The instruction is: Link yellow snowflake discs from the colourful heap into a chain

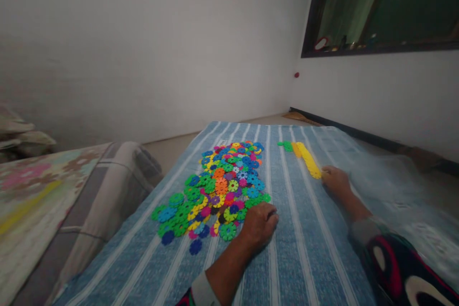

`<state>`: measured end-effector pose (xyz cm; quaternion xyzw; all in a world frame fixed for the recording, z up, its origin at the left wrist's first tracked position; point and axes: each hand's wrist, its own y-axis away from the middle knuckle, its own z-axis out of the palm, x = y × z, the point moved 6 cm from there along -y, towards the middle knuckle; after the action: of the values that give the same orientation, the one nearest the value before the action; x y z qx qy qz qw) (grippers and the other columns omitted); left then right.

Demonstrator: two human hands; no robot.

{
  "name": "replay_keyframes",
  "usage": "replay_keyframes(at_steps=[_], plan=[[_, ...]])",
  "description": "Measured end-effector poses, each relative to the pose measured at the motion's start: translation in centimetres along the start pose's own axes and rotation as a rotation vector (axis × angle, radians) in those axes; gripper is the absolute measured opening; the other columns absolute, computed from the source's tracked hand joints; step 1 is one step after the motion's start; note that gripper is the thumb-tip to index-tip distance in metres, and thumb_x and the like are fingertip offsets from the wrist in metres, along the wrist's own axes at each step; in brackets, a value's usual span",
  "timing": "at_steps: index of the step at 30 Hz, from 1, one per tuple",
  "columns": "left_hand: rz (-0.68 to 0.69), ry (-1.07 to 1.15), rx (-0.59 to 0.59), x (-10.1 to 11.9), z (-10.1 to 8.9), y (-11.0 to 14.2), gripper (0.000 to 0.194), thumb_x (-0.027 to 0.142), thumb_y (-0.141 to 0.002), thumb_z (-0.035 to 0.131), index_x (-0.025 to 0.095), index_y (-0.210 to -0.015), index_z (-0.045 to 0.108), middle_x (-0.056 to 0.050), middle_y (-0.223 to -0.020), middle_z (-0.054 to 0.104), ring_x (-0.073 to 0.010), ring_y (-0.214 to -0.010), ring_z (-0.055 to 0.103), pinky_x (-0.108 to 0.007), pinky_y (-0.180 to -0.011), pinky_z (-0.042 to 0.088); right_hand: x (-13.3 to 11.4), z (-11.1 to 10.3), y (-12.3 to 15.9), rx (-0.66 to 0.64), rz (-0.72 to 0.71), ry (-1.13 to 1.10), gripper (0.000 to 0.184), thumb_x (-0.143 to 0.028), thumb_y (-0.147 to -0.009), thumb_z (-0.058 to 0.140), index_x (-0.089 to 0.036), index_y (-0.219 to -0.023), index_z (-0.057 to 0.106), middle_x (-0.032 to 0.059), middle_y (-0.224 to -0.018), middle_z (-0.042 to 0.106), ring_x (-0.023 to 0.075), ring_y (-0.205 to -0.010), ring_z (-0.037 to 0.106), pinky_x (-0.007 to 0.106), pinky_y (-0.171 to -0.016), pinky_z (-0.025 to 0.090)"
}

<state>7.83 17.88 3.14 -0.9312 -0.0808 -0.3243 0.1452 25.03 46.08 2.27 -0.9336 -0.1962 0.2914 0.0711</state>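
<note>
My left hand (261, 222) is curled closed at the right edge of a heap of notched plastic discs (229, 184) in many colours. Whether anything lies inside its fingers is hidden. Farther right, my right hand (335, 181) pinches the near end of a strip of overlapping yellow discs (309, 161). Beyond the yellow stretch the strip continues through an orange disc (296, 149) to green discs (287, 146) at its far left end. A few dark blue discs (195, 247) lie at the near side of the heap.
A blue cloth with white stripes (294, 253) covers the table. Clear plastic sheeting (401, 201) lies at the right. On the left stands a surface with a floral cover (46, 186) and a grey checked cloth (111, 186). White walls and a dark-framed window (387, 5) are behind.
</note>
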Motion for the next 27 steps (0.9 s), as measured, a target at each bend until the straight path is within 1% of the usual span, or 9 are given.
replay_keyframes(at_steps=[4, 7, 9, 11, 14, 17, 20, 23, 27], plan=[[0.007, 0.012, 0.021, -0.1, 0.4, 0.2, 0.015, 0.02, -0.08, 0.05, 0.018, -0.073, 0.062, -0.006, -0.077, 0.066, -0.0176, -0.077, 0.06, -0.029, -0.073, 0.043, 0.1, 0.1, 1.6, 0.063, -0.021, 0.091, 0.042, -0.025, -0.08, 0.042, -0.01, -0.101, 0.074, 0.0121, -0.08, 0.073, 0.0245, -0.078, 0.065, 0.031, -0.066, 0.04], [0.038, 0.041, 0.028, -0.1, 0.6, 0.3, 0.016, 0.021, -0.082, 0.05, 0.018, -0.072, 0.063, -0.006, -0.078, 0.067, -0.0179, -0.079, 0.061, -0.029, -0.074, 0.044, -1.0, 0.2, 4.1, 0.11, -0.035, 0.17, 0.041, -0.028, -0.084, 0.039, -0.013, -0.098, 0.075, 0.0148, -0.091, 0.073, 0.0251, -0.078, 0.064, 0.032, -0.064, 0.039], [0.048, 0.061, 0.038, 0.0, 0.6, 0.3, 0.018, 0.021, -0.082, 0.05, 0.018, -0.071, 0.063, -0.006, -0.076, 0.067, -0.0176, -0.077, 0.06, -0.029, -0.073, 0.044, -2.5, 0.5, 6.1, 0.105, -0.05, 0.178, 0.04, -0.029, -0.086, 0.038, -0.014, -0.097, 0.074, 0.0153, -0.093, 0.073, 0.0247, -0.077, 0.064, 0.032, -0.064, 0.039], [0.05, 0.073, 0.056, 0.1, 0.5, 0.4, 0.019, 0.02, -0.083, 0.049, 0.018, -0.07, 0.063, -0.006, -0.075, 0.067, -0.0172, -0.076, 0.06, -0.029, -0.073, 0.045, -4.6, 0.9, 8.1, 0.087, -0.112, 0.147, 0.039, -0.03, -0.087, 0.038, -0.016, -0.095, 0.074, 0.0144, -0.094, 0.073, 0.0236, -0.077, 0.064, 0.032, -0.066, 0.04], [0.062, 0.072, 0.068, 0.3, 0.3, 0.3, 0.02, 0.019, -0.084, 0.049, 0.018, -0.072, 0.065, -0.005, -0.076, 0.068, -0.017, -0.076, 0.06, -0.029, -0.074, 0.045, -8.2, 1.8, 10.5, 0.032, -0.243, 0.057, 0.037, -0.032, -0.088, 0.039, -0.019, -0.09, 0.073, 0.0103, -0.091, 0.073, 0.0216, -0.079, 0.064, 0.03, -0.07, 0.042], [0.061, 0.035, 0.079, 0.3, -0.3, 0.2, 0.021, 0.02, -0.085, 0.048, 0.018, -0.075, 0.067, -0.006, -0.079, 0.068, -0.0172, -0.079, 0.06, -0.029, -0.075, 0.045, -10.7, 2.8, 12.3, -0.016, -0.309, -0.058, 0.034, -0.034, -0.087, 0.04, -0.02, -0.087, 0.072, 0.0074, -0.088, 0.072, 0.0206, -0.081, 0.065, 0.029, -0.074, 0.044], [0.04, -0.053, 0.076, -0.2, -1.7, -0.1, 0.022, 0.021, -0.086, 0.048, 0.018, -0.076, 0.067, -0.006, -0.08, 0.068, -0.0177, -0.08, 0.061, -0.029, -0.075, 0.044, -11.8, 3.6, 13.5, -0.013, -0.375, -0.099, 0.035, -0.034, -0.086, 0.039, -0.019, -0.089, 0.071, 0.0082, -0.09, 0.071, 0.0213, -0.083, 0.065, 0.03, -0.076, 0.045], [-0.023, -0.121, 0.08, -1.7, -4.2, -0.3, 0.022, 0.022, -0.085, 0.049, 0.018, -0.073, 0.067, -0.006, -0.078, 0.067, -0.0178, -0.077, 0.06, -0.029, -0.073, 0.043, -11.7, 4.2, 14.1, -0.015, -0.407, -0.105, 0.033, -0.033, -0.086, 0.039, -0.02, -0.087, 0.07, 0.0077, -0.089, 0.069, 0.0212, -0.084, 0.064, 0.031, -0.076, 0.046], [-0.175, -0.119, 0.216, -4.7, -8.4, -0.2, 0.022, 0.021, -0.083, 0.049, 0.019, -0.074, 0.068, -0.003, -0.077, 0.067, -0.0163, -0.076, 0.06, -0.028, -0.073, 0.043, -11.1, 4.2, 14.1, -0.036, -0.402, -0.201, 0.03, -0.034, -0.086, 0.041, -0.021, -0.086, 0.069, 0.0062, -0.091, 0.069, 0.0203, -0.086, 0.065, 0.031, -0.08, 0.047]])
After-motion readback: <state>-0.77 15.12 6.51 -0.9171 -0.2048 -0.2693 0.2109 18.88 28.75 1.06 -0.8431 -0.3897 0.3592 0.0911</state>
